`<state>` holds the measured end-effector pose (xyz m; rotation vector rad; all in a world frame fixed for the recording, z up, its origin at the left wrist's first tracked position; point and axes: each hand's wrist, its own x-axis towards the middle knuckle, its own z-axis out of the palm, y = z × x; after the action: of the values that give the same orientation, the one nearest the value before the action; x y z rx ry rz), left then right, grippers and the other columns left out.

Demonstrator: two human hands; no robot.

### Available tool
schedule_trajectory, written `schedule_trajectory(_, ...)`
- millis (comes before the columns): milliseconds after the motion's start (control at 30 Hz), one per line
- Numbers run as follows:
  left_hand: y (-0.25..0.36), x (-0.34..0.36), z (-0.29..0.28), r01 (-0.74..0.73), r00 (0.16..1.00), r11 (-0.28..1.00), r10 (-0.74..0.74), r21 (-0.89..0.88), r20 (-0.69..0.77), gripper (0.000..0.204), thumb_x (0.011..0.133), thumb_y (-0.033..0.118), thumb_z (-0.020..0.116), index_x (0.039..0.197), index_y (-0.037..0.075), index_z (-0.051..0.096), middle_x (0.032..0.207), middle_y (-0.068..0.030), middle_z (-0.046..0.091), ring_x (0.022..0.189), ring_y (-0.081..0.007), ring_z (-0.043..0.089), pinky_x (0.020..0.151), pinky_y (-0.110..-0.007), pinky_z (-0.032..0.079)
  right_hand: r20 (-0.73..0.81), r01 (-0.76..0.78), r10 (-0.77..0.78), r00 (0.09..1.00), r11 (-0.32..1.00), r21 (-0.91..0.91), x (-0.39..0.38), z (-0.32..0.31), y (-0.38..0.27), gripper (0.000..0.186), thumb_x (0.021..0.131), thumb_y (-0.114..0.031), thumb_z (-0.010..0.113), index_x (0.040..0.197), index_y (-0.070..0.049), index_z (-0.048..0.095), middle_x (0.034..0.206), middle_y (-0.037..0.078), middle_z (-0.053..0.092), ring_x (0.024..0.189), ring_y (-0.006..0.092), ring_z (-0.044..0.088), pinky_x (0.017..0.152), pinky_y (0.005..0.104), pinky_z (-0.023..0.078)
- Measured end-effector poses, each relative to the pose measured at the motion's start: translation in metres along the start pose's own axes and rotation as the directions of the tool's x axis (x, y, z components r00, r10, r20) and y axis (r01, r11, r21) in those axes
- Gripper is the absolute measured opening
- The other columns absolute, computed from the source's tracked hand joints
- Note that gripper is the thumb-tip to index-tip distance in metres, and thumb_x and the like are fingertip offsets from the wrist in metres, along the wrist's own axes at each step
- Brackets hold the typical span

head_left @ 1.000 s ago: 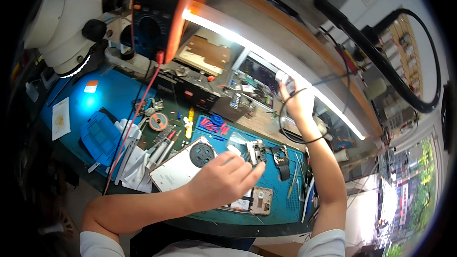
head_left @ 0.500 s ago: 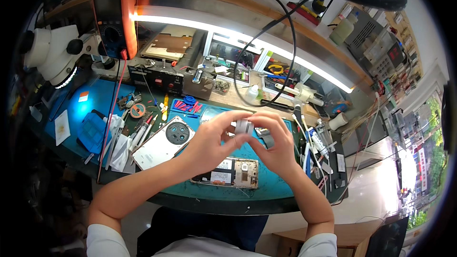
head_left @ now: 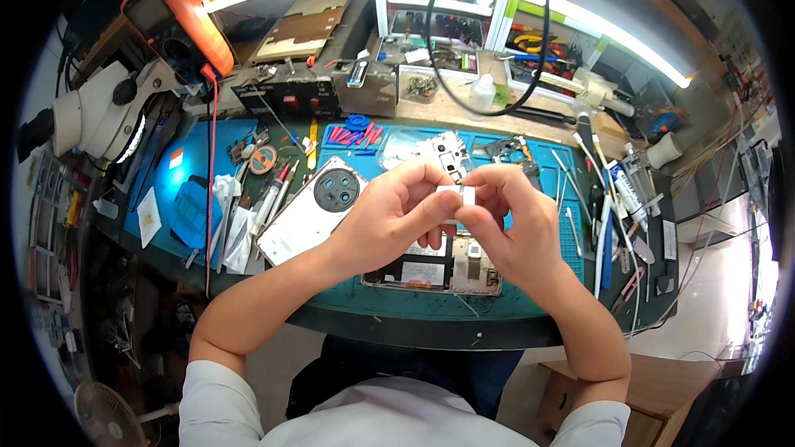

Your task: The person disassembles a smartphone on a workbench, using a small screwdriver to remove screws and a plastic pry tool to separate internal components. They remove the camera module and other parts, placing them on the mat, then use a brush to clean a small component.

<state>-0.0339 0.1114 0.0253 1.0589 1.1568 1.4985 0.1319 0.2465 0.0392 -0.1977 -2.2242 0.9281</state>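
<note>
My left hand (head_left: 389, 219) and my right hand (head_left: 505, 223) meet above the middle of the bench, and together their fingertips pinch a small white piece (head_left: 458, 196). Directly under them lies an opened phone (head_left: 431, 269) with its insides showing. A white phone back cover (head_left: 308, 211) with a round dark camera ring lies just left of my left hand. A small circuit board (head_left: 447, 153) rests on the blue mat (head_left: 571, 240) behind my fingers.
A microscope (head_left: 95, 116) stands at the left, an orange multimeter (head_left: 174, 25) behind it with a red lead hanging down. Tweezers, screwdrivers and pry tools lie left and right of the mat. Boxes, a white bottle (head_left: 482, 91) and parts trays line the back shelf.
My right hand came down from the back shelf a second ago to join my left hand. Both now hold the small white piece slightly higher over the opened phone; the view tilted down.
</note>
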Motion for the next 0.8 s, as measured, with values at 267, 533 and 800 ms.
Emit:
schedule_trajectory(267, -0.008, -0.016, 0.023, -0.055, 0.989, 0.962, 0.089, 0.268, -0.115, 0.050, 0.118, 0.041, 0.040, 0.100, 0.000, 0.062, 0.074, -0.0085, 0.062, 0.065, -0.0161, 0.058, 0.061, -0.034, 0.050, -0.103, 0.037, -0.053, 0.993, 0.987, -0.157, -0.013, 0.025, -0.007, 0.031, 0.092, -0.029, 0.086, 0.097, -0.006, 0.067, 0.063, 0.001, 0.062, 0.049, 0.0139, 0.060, 0.046, 0.0278, 0.047)
schedule_trajectory(533, -0.010, -0.029, 0.027, -0.004, 0.990, 0.961, 0.043, 0.277, -0.136, 0.054, 0.117, 0.040, 0.032, 0.095, -0.001, 0.059, 0.068, -0.0146, 0.061, 0.060, -0.0259, 0.058, 0.060, -0.038, 0.050, -0.063, 0.319, -0.334, 0.941, 0.932, -0.173, -0.016, 0.024, -0.006, 0.032, 0.093, -0.030, 0.086, 0.097, -0.005, 0.066, 0.062, 0.001, 0.058, 0.049, 0.0146, 0.057, 0.045, 0.0283, 0.043)
schedule_trajectory(800, -0.010, -0.029, 0.020, 0.038, 0.994, 0.977, -0.015, 0.210, -0.111, 0.054, 0.117, 0.039, 0.034, 0.093, -0.002, 0.060, 0.071, -0.0122, 0.062, 0.065, -0.0207, 0.058, 0.063, -0.036, 0.049, 0.058, 0.549, -0.554, 0.830, 0.796, -0.255, -0.008, 0.018, 0.000, 0.039, 0.093, -0.030, 0.083, 0.119, -0.004, 0.068, 0.089, 0.009, 0.069, 0.067, 0.0231, 0.066, 0.058, 0.0331, 0.053)
